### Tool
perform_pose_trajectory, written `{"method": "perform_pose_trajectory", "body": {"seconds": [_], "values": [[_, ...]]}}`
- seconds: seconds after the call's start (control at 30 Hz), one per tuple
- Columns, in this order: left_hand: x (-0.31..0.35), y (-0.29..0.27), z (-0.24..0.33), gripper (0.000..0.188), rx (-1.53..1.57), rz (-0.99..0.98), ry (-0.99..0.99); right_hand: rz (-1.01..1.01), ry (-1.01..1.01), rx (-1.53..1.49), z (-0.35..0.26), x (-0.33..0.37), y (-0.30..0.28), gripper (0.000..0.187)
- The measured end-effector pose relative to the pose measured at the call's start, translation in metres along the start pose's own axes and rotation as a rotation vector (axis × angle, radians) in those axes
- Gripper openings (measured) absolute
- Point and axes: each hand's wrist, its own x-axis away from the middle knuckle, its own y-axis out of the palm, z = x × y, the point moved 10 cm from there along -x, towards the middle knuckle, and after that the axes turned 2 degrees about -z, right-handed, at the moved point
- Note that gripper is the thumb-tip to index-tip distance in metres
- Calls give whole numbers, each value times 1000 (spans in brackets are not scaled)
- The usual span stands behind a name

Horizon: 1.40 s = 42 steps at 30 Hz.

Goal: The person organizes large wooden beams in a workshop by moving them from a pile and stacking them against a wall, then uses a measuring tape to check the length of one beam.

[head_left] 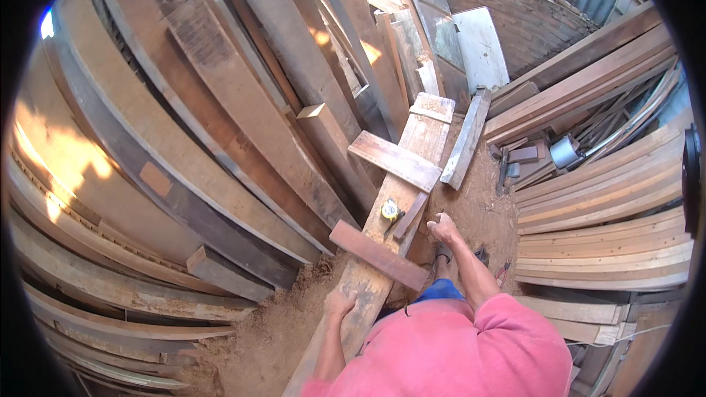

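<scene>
A long, worn plank point(416, 148) runs away from me like a bench. At its near left edge my left hand point(340, 303) is closed, its thumb side over the wood. Just beyond, a short reddish-brown board point(379, 256) lies across the plank. My right hand point(444, 229) is held off the plank's right side with its fingers curled together; whatever they may hold is too small to see. Nearest to it are a narrow wooden strip point(411, 215) and a round yellow-and-black tape measure point(390, 209) on the plank. Farther up, a wider short board point(394, 161) lies crosswise.
Tall boards point(243, 95) lean along the left side. Stacked planks point(603, 242) line the right, with long beams point(588, 73) behind. A grey-topped timber point(467, 137) stands beside the plank's far end. Sawdust covers the floor point(268, 338).
</scene>
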Motion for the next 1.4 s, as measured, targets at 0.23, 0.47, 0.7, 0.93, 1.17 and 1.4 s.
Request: {"method": "perform_pose_trajectory", "body": {"seconds": [0.23,0.47,0.7,0.93,1.17,1.4], "values": [[-27,-71,208,76,-42,576,606,49,82,-120,24,-116,-26,72],[-190,-62,339,78,-42,568,228,54,288,-187,131,-235,-65,80],[-299,-40,298,48,20,469,-323,26,377,-236,233,-365,-79,93],[-288,-47,314,45,-139,643,-119,-45,391,-93,191,-456,-71,102],[-294,-29,317,59,714,598,105,-24,208,-299,244,-591,-7,131],[-289,-30,312,67,849,654,2,45,415,-168,286,-671,44,148]]}}
